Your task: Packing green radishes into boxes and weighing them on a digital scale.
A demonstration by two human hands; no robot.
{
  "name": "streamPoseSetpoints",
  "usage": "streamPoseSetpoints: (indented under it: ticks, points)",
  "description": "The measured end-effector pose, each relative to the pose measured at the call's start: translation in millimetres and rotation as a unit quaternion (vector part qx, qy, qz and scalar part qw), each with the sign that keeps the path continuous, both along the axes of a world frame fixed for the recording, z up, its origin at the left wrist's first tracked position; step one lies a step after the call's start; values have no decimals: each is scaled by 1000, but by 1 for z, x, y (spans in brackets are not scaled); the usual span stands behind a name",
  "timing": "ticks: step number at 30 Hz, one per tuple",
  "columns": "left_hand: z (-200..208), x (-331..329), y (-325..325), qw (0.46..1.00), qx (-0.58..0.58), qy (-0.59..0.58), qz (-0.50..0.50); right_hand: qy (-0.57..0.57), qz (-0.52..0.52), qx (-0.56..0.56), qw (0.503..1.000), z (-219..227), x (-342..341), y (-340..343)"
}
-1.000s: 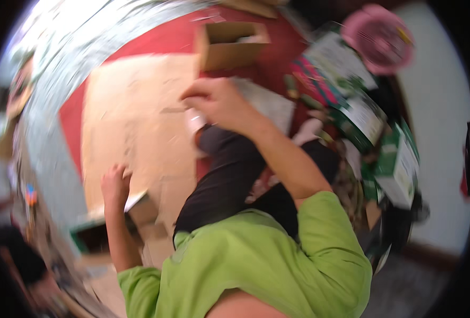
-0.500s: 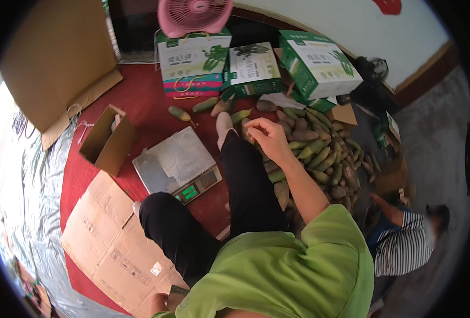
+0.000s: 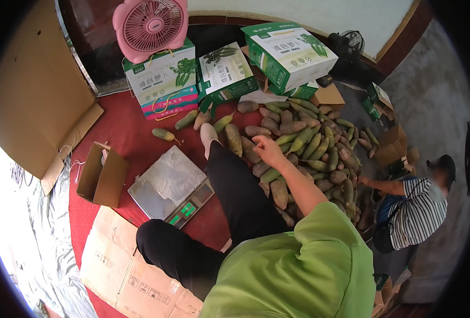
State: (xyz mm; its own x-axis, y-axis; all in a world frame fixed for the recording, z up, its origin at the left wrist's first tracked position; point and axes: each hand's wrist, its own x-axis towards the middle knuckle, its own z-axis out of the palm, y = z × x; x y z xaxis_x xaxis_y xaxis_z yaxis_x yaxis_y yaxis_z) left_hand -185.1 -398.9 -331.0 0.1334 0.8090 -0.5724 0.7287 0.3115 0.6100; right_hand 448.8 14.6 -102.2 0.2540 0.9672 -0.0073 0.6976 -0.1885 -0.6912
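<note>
One hand remains in my view, the right hand (image 3: pixel 268 150), slack, seemingly empty, vegetables (image 3: pixel 319 151) towards three o'clock; left hand gone, grip unknown.

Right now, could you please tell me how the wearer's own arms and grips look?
The right arm wears a loose green sleeve and is bare below it, with no watch or cable visible. The right grip has no glove. The left grip and left arm are out of view.

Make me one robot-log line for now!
right hand: at vegetable pile, contact unclear; left hand: out of view; scale: on red mat, green display lit
</note>
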Motion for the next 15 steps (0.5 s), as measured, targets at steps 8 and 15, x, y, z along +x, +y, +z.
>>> streamPoseSetpoints:
  ticks: [8, 15]
  points:
    - [-6, 24, 2, 983, 166, 69, 27, -30, -35, -59, 997, -55, 10, -1]
    - [-2, -5, 47, 928, 213, 89, 292, 52, -11, -63, 997, -92, 3, 18]
